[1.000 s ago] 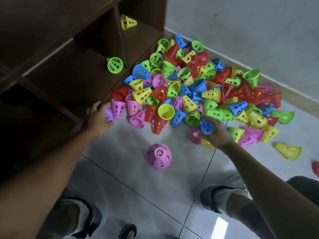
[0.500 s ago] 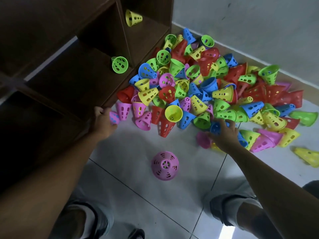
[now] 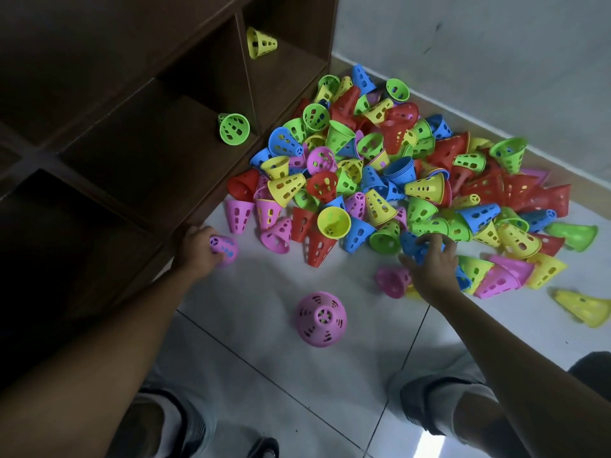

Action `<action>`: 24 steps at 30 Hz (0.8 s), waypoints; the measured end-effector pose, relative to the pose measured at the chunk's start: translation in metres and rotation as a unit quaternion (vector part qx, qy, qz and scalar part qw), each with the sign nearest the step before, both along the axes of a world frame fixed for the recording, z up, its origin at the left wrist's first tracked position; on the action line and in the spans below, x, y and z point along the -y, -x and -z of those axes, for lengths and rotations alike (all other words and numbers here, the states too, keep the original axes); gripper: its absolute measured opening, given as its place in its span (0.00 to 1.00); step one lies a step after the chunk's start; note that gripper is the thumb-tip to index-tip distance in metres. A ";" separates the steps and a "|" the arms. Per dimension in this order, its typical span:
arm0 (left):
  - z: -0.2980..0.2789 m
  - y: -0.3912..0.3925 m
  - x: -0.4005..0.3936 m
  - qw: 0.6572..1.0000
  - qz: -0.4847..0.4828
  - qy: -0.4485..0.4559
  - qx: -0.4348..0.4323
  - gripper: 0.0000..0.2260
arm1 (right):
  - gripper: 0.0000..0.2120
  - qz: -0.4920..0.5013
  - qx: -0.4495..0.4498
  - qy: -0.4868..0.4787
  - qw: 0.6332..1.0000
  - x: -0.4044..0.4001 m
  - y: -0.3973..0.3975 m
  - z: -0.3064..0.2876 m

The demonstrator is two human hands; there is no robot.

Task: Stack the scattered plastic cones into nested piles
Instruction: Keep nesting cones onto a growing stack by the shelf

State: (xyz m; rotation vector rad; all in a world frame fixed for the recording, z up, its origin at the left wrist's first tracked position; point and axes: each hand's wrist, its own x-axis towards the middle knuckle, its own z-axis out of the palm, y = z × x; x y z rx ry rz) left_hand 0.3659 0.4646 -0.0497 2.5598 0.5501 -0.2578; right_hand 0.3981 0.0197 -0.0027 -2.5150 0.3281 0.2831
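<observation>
A big heap of perforated plastic cones [image 3: 390, 180] in red, blue, green, yellow and pink lies on the tiled floor against the wall. My left hand [image 3: 198, 247] is closed around a pink cone [image 3: 224, 247] at the heap's left edge, beside the shelf. My right hand [image 3: 429, 259] grips a blue cone [image 3: 411, 242] at the heap's near edge. A pink cone pile [image 3: 321, 319] stands upright alone on the floor between my arms. Another pink cone [image 3: 391, 280] lies on its side just left of my right hand.
A dark wooden shelf unit [image 3: 139, 160] fills the left, with a green cone [image 3: 233, 128] and a yellow cone [image 3: 260, 43] in its compartments. A stray yellow cone [image 3: 583, 307] lies at far right. My knees [image 3: 439, 408] are at the bottom, grey wall behind.
My left hand has drawn the pink cone out of the heap toward me. My right hand stays closed on the blue cone at the heap's edge. The camera view shifted slightly.
</observation>
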 end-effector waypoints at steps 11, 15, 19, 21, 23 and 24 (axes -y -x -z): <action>0.006 0.033 0.011 0.995 -0.004 0.101 -0.001 0.18 | 0.20 0.130 -0.093 -0.471 0.867 -0.057 0.006 -0.080; -0.001 0.043 0.011 0.994 -0.004 0.112 -0.008 0.17 | 0.27 0.043 -0.186 -0.587 0.786 -0.076 0.007 -0.121; -0.006 0.051 0.011 0.993 -0.013 0.118 -0.027 0.16 | 0.27 -0.139 -0.228 -0.590 0.762 -0.089 0.017 -0.163; -0.008 0.053 0.010 0.992 -0.022 0.121 -0.030 0.17 | 0.22 -0.235 -0.230 -0.552 0.766 -0.095 0.025 -0.177; -0.012 0.054 0.009 0.992 -0.025 0.119 -0.035 0.17 | 0.21 -0.305 -0.227 -0.504 0.775 -0.100 0.032 -0.184; -0.013 0.055 0.008 0.992 -0.029 0.120 -0.038 0.17 | 0.22 -0.327 -0.227 -0.483 0.780 -0.101 0.035 -0.184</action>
